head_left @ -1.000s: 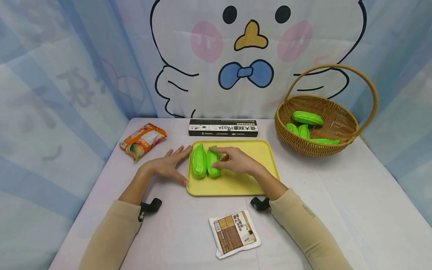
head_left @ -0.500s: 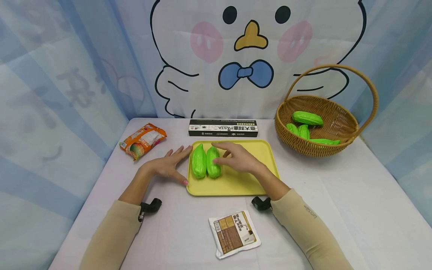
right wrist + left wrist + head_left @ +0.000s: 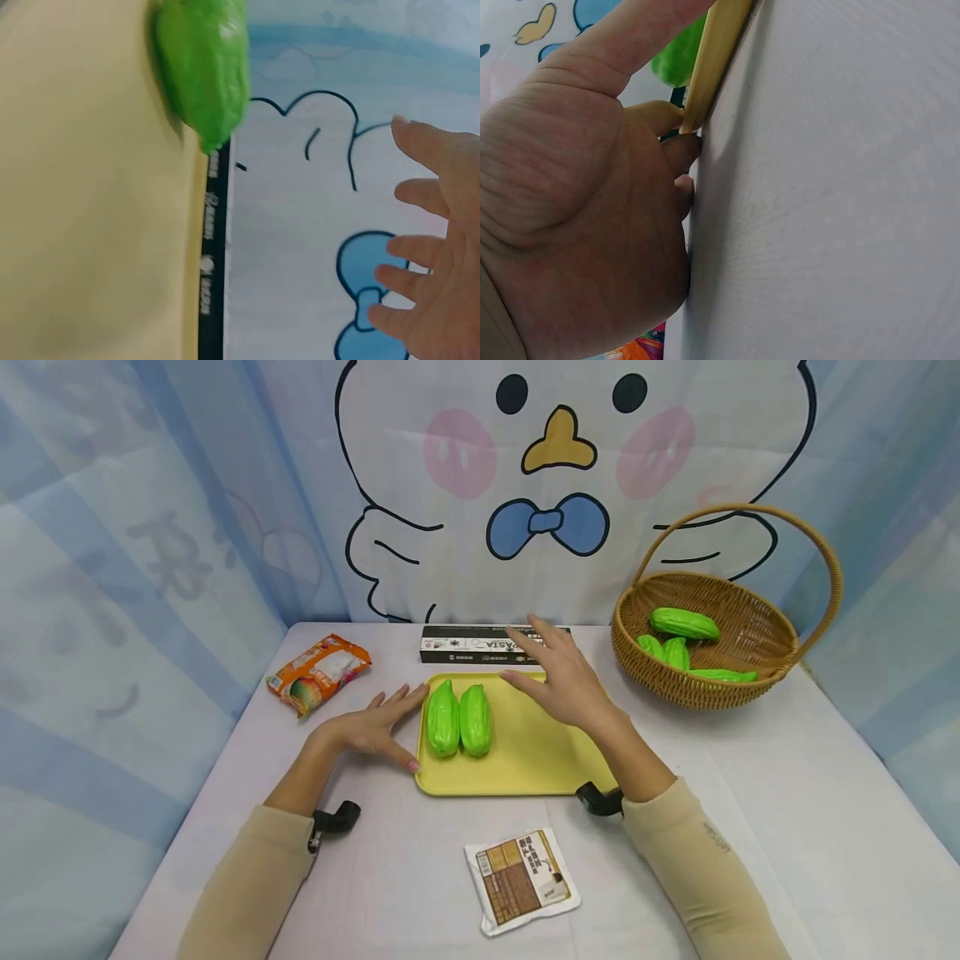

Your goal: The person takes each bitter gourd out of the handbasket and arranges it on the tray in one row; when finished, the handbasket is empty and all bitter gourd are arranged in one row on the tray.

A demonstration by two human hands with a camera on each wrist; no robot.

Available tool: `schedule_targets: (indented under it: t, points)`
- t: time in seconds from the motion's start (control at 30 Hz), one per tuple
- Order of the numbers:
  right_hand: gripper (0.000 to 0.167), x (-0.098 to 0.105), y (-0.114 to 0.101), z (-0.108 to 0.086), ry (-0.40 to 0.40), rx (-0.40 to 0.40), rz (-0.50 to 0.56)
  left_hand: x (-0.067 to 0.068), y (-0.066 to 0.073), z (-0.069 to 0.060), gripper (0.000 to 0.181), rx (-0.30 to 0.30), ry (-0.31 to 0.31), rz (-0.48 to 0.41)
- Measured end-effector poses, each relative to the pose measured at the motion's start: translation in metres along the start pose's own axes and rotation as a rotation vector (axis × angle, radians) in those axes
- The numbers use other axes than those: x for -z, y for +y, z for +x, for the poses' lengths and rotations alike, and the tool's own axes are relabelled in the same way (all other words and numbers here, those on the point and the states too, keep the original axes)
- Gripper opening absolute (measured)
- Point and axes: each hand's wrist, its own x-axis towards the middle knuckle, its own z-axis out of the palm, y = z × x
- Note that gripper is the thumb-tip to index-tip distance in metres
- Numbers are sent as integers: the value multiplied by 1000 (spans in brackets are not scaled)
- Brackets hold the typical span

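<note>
Two bright green bitter melons, the left one [image 3: 442, 720] and the right one [image 3: 475, 722], lie side by side at the left end of a yellow tray [image 3: 540, 760]. My left hand [image 3: 371, 731] rests at the tray's left edge, fingers and thumb spread. In the left wrist view its thumb and fingers touch the tray rim [image 3: 714, 67]. Above the tray's back right part, my right hand [image 3: 561, 681] is raised with fingers extended, holding nothing. The right wrist view shows this hand [image 3: 442, 247] apart from a bitter melon [image 3: 206, 67].
A wicker basket [image 3: 701, 689] with several green bitter melons stands at the back right. Behind the tray lies a black-and-white pasta box [image 3: 472, 645]. An orange snack bag [image 3: 318, 672] is at the back left, and a brown-and-white packet [image 3: 522, 881] lies in front.
My right hand has let go of the right bitter melon, lifted and moved right and back, its fingers spreading. Both bitter melons stay on the tray. My left hand has not moved.
</note>
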Motion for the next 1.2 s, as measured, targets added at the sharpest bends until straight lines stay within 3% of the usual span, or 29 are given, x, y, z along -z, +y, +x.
schedule_targets:
  t: [0.4,0.67,0.9,1.2]
  points:
    - [69,61,42,2,104,-102,86,-1,-1,2,137,4,5,12]
    - [69,102,77,6,134,-224,78,-1,-1,2,139,9,4,11]
    - [69,113,110,9,63,-315,78,-2,-1,2,138,-4,3,18]
    - [75,116,150,3,-36,-410,154,-1,2,0,138,4,4,18]
